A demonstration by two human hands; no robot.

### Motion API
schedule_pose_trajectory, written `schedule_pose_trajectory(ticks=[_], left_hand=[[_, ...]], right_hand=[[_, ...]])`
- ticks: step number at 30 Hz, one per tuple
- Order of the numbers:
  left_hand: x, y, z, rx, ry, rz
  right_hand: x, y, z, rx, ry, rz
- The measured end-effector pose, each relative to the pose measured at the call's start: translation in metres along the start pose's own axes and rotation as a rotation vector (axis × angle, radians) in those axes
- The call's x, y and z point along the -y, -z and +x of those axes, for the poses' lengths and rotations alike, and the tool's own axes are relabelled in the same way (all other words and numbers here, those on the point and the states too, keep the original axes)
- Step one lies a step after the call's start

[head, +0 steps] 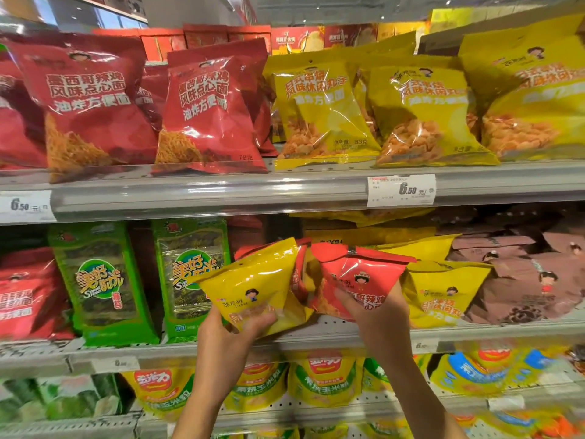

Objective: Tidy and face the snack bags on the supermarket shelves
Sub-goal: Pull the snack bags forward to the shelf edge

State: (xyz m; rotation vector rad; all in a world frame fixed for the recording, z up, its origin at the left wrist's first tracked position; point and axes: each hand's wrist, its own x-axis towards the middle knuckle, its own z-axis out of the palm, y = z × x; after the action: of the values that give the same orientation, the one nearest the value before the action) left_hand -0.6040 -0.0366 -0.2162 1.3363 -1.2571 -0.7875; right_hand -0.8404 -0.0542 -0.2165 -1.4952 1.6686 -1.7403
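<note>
Left hand [228, 334] has its grip clamped on a yellow bag [253, 286]; right hand [373, 315] clamped on a red bag [357, 277]. Both bags upright, touching, at the middle shelf [474, 334] front edge, yellow stock lying rightward.

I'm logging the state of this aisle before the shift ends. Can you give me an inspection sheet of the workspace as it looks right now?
Surface: middle shelf, grey edge rail, bags stand along it.
Job's things: yellow bag tilted, held in front of the shelf; red bag beside it, also lifted.
Clutter: red and yellow bags mixed in the gap behind the held ones; brown bags slumped, not faced.
Grippers: left hand grips the yellow bag from below; right hand grips the red bag.
Cables: nothing seen.
Surroundings: top shelf red bags and yellow bags leaning; green seaweed packs upright; price tag on the rail.
</note>
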Motion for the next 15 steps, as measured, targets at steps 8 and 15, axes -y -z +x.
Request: schedule_pose_trajectory(ticks=[8,15], left_hand=[[0.008,-0.015,0.016,0.033,-0.045,0.042],[0.001,-0.072,0.012,0.183,-0.119,0.099]], right_hand=[[0.002,0.028,-0.018,0.097,-0.109,0.129],[-0.009,0.074,-0.032,0.096,-0.206,0.090]])
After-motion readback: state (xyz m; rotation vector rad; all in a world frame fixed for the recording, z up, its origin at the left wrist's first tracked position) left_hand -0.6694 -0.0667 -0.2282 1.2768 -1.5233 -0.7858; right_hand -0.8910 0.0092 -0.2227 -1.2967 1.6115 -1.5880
